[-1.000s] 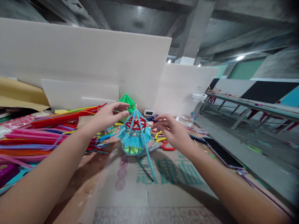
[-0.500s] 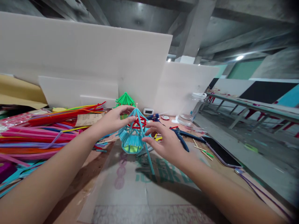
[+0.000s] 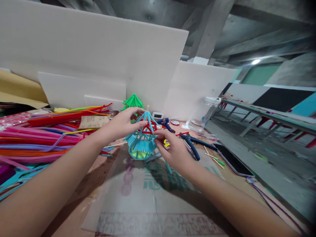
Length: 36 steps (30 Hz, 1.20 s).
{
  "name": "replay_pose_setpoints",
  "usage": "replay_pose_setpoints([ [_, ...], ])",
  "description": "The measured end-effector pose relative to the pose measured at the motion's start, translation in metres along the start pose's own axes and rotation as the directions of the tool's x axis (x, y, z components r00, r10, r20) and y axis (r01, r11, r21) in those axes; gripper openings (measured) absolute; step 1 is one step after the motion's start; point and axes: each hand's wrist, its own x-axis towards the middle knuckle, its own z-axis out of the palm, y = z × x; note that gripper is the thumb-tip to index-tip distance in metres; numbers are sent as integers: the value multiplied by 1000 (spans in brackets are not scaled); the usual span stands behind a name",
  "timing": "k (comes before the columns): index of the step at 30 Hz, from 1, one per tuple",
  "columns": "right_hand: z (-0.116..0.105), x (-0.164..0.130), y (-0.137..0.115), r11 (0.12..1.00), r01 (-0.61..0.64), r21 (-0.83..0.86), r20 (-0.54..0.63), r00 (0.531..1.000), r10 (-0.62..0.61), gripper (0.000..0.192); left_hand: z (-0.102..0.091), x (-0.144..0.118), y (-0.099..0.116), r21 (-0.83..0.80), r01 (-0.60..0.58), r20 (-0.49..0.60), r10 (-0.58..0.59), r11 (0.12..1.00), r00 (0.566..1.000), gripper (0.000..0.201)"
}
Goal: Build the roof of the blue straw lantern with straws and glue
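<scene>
Pavilion of light-blue and red sticks (image 3: 141, 144) stands between bare left hand (image 3: 122, 124), curled at its roof (image 3: 147, 115), grip unclear, and bare right hand (image 3: 174, 148), pinching a slanting light-blue stick (image 3: 168, 168).

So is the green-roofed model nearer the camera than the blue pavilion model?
No, the green-roofed model is behind the blue pavilion model.

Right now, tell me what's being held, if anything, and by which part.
The blue model: the left hand holds the left of its upper frame. The right hand appears to pinch a blue strip beside the red bracing.
</scene>
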Motion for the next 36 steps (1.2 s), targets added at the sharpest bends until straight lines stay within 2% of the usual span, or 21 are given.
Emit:
replay_pose_setpoints([
  [9,4,0,-1,988,-81,131,-20,996,85,21,0,0,-1,1,25,18,-25,1000,1000,47],
  [13,4,-1,-3,985,-77,157,-29,996,83,21,-1,0,1,-3,12,19,-12,1000,1000,44],
  [24,7,-1,-1,960,-127,252,14,992,127,22,0,0,-1,7,7,19,-7,1000,1000,44],
  [28,9,-2,1,934,-181,307,23,983,183,26,0,0,-2,1,20,22,-20,1000,1000,47],
  [32,11,-3,1,929,-221,296,34,975,221,28,-1,-1,-1,-6,13,23,-13,1000,1000,47],
  [36,12,-5,0,940,-201,275,28,979,201,24,-2,0,-1,-7,-1,25,1,1000,1000,42],
])
